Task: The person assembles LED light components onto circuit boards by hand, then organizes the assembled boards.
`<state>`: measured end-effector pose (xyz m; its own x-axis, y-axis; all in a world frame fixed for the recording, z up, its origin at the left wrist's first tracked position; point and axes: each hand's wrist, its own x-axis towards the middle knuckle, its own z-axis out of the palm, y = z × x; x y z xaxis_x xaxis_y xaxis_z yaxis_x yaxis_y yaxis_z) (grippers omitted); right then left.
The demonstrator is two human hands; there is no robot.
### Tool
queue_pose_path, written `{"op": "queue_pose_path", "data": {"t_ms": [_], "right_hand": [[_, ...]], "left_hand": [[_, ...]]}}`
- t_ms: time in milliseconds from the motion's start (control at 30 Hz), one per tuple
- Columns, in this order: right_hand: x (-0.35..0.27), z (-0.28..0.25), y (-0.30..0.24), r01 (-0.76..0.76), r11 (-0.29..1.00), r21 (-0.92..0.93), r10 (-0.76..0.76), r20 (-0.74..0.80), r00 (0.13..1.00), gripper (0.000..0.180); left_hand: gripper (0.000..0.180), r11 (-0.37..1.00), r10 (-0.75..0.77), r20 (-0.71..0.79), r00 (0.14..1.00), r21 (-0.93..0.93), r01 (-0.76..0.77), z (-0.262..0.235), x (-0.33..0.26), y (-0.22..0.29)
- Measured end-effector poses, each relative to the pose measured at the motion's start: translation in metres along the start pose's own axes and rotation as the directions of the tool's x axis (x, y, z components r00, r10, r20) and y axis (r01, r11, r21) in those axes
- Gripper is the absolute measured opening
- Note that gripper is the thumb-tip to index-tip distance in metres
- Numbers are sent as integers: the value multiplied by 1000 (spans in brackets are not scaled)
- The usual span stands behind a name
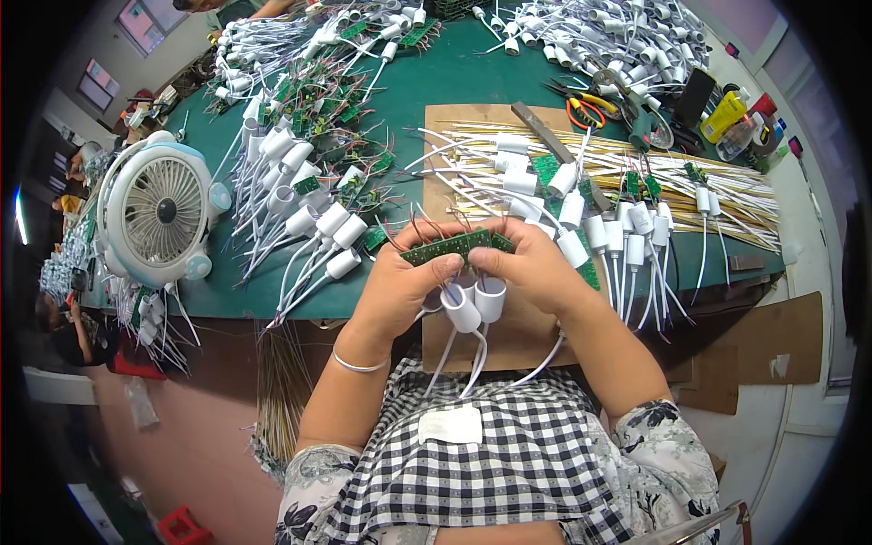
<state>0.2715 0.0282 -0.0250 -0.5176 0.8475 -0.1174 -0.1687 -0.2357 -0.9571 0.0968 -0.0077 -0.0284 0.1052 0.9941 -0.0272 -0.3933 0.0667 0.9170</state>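
Both my hands grip a long green circuit board (447, 246) near the table's front edge. My left hand (392, 280) is closed on its left part, thumb pressed on the lower edge. My right hand (538, 263) is closed on the right part, its thumb tip close to the left one. Thin red and dark wires rise above the board. Just below my thumbs hang two white cylindrical sockets (461, 312) with white cables trailing toward my lap. The fingers behind the board are partly hidden.
A brown cardboard sheet (440, 195) lies on the green table (472, 80), bearing sockets and a metal bar (542, 133). Bundled pale rods (727, 195) extend right. Socket heaps (291, 154) with boards lie left, beside a white fan (165, 211). Orange-handled pliers (584, 113) and bottles (724, 116) sit far right.
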Motion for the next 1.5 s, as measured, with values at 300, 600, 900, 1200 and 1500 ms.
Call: {"op": "queue_pose_path", "data": {"t_ms": [300, 600, 900, 1200, 1500], "right_hand": [[6, 8, 22, 73, 904, -421, -184, -229, 956, 14], [-3, -19, 8, 85, 991, 106, -78, -67, 995, 21], [2, 1, 19, 98, 975, -199, -103, -16, 995, 26], [8, 9, 28, 182, 937, -300, -241, -174, 955, 23], [3, 9, 15, 0, 976, -218, -22, -101, 995, 18]], "left_hand": [[25, 996, 93, -191, 977, 9, -93, 8, 3, -20], [32, 995, -77, -16, 997, 68, 78, 2, -4, 2], [28, 931, 214, -5, 977, 304, -202, -1, 1, -17], [26, 991, 71, -35, 997, 114, -66, 6, 4, -29], [43, 997, 18, 193, 981, 71, -32, 8, 10, -15]]}}
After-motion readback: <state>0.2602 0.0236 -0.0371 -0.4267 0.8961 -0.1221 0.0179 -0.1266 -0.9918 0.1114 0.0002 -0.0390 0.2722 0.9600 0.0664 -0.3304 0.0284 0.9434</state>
